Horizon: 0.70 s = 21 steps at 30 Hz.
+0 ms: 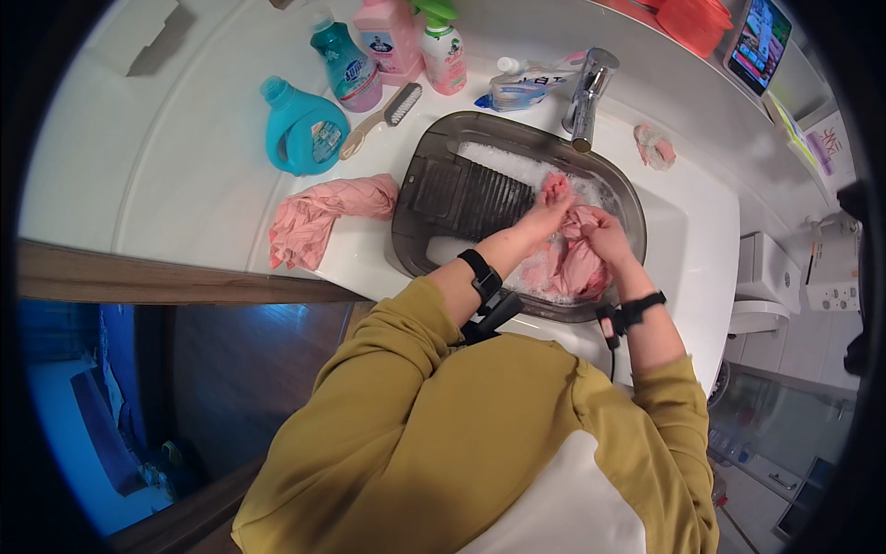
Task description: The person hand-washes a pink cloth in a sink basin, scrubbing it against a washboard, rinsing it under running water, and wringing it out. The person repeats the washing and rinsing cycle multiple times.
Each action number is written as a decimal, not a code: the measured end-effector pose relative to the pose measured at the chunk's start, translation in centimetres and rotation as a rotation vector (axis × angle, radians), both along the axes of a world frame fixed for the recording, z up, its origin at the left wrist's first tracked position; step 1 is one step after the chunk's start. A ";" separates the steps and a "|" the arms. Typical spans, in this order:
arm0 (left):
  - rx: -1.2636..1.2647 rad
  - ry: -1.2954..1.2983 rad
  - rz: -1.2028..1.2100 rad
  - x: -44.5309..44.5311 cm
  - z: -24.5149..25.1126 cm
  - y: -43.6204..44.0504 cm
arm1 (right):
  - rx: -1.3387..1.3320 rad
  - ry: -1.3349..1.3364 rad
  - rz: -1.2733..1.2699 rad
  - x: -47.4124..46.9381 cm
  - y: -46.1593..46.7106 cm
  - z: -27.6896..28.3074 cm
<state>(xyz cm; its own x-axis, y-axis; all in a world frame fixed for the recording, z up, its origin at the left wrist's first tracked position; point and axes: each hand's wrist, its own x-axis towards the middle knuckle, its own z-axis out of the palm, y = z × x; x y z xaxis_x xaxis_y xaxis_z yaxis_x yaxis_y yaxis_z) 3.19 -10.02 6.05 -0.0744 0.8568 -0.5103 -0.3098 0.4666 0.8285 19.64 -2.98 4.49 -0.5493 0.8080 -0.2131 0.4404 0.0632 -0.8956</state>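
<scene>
A dark translucent plastic washbasin (422, 260) with a ribbed washboard (495, 201) moulded into its left side sits in the white sink and holds sudsy water. Wet pink cloth (578, 263) lies partly in the foam at the basin's right side. My left hand (550, 211) grips a bunched part of the cloth near the washboard's right edge. Just right of it, my right hand (608, 239) pinches another fold between thumb and fingers. A second pink cloth (325, 208), twisted and folded, rests on the counter left of the basin.
Left and behind the basin stand a teal detergent jug (301, 131), a teal-purple bottle (349, 69), a pink bottle (394, 41), a green-topped spray bottle (443, 59) and a scrub brush (387, 118). A detergent pouch (526, 86) lies beside the chrome faucet (588, 100). A phone (759, 45) stands on the ledge.
</scene>
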 end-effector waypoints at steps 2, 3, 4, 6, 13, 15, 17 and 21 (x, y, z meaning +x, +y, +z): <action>-0.072 -0.063 0.129 -0.4 -0.1 0.5 | -0.001 0.187 0.107 0.3 -1.0 3.7; -0.073 -0.212 0.146 -0.9 -0.2 0.8 | 0.113 0.191 0.167 0.9 -1.7 5.7; -0.070 -0.359 0.164 -1.4 -0.3 1.3 | 0.262 0.259 0.259 1.2 -2.3 7.4; -0.016 -0.627 0.299 -1.9 -0.4 2.0 | 0.409 0.220 0.305 1.2 -2.9 9.8; 0.162 -1.019 0.198 0.9 1.3 2.5 | 0.688 0.220 0.037 -1.8 -5.9 8.7; 0.023 -0.397 0.344 1.9 2.0 2.6 | 0.823 0.207 0.032 -2.9 -6.0 7.5; 0.283 -0.660 0.494 3.0 2.5 1.7 | 0.666 0.292 -0.114 -3.7 -5.8 6.4; 0.375 -0.056 0.516 3.3 4.0 2.0 | 0.264 0.452 -0.275 -4.0 -4.6 5.4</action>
<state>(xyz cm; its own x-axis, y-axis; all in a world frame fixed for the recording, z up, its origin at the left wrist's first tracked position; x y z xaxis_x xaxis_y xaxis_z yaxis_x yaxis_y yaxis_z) 6.50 -8.07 10.05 -0.5066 0.8391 -0.1982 -0.4646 -0.0720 0.8826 15.65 -7.56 9.86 -0.3015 0.9274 0.2212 0.0509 0.2473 -0.9676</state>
